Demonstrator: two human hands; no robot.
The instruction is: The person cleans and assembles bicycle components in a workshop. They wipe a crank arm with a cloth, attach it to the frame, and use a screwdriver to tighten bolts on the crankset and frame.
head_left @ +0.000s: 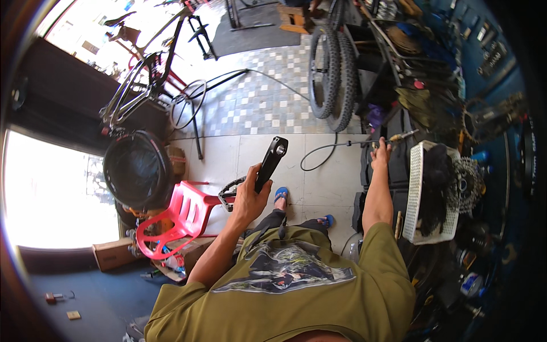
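Two hands apart: mid-frame, left hand (249,198) clasping crank arm (272,162); centre-right, right hand (380,154), closure unclear, fetching the hose (348,143), I judge, next needing firm grip.

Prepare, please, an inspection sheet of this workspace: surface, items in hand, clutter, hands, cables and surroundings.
Surface: pale tiled floor, small mosaic tiles farther off.
Items in hand: black crank arm; pedal beside it, their joint hidden; dark hose with a metal-tipped end.
Clutter: white basket holding dark items, mixed parts around it.
Left hand: closed around the crank arm.
Right hand: at the hose's metal-tipped end; grip unclear.
Cables: the hose loops left of the right hand.
Surroundings: red chair and bicycle frame on the left; thick tyres ahead.
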